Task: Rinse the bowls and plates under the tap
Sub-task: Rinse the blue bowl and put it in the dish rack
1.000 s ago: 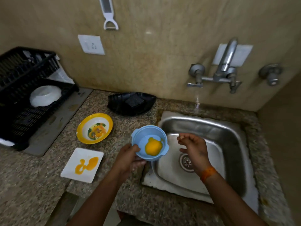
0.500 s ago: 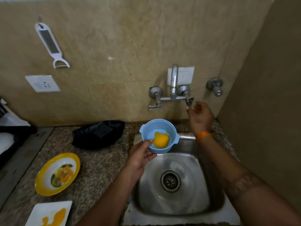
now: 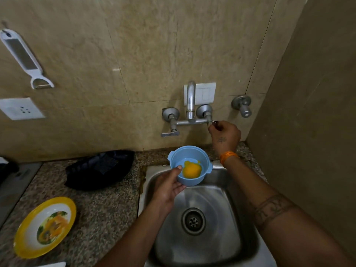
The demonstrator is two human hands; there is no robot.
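A: Left hand (image 3: 167,187): grip closed round the blue bowl (image 3: 189,164), thumb hooked over the near rim, fingers underneath. Right hand (image 3: 224,134): grip pinched shut on the right tap handle (image 3: 212,122).

B: Largest first, then?

A: Steel sink (image 3: 202,237), dry, drain in the middle. Speckled stone table (image 3: 104,209) to its left. Black tray (image 3: 100,168) lying on the table near the wall. Yellow-rimmed plate (image 3: 45,226), smeared green and orange, waiting near the front edge. Corner of a white plate (image 3: 54,264) just below it. Then the blue bowl, held above the sink's back edge, a blob of yellow residue (image 3: 191,170) in the bottom. Spout (image 3: 190,99) pointing up against the wall, no water seen.

B: Risks from here?

A: Probably opening the valve. Spout looks turned upward, not over the bowl; a hard twist might throw water onto the wall plate (image 3: 205,93) behind it or over the table. Bowl held one-handed by the rim; could slip once wet and loaded, dropping into the sink. Strong flow onto the blob may splash yellow outward.

B: Any writing, brands?

A: None readable. Nothing legible on the socket (image 3: 21,108), hanging peeler (image 3: 26,58), bowl or tap. Small mark on the right hand's back, too small to read.
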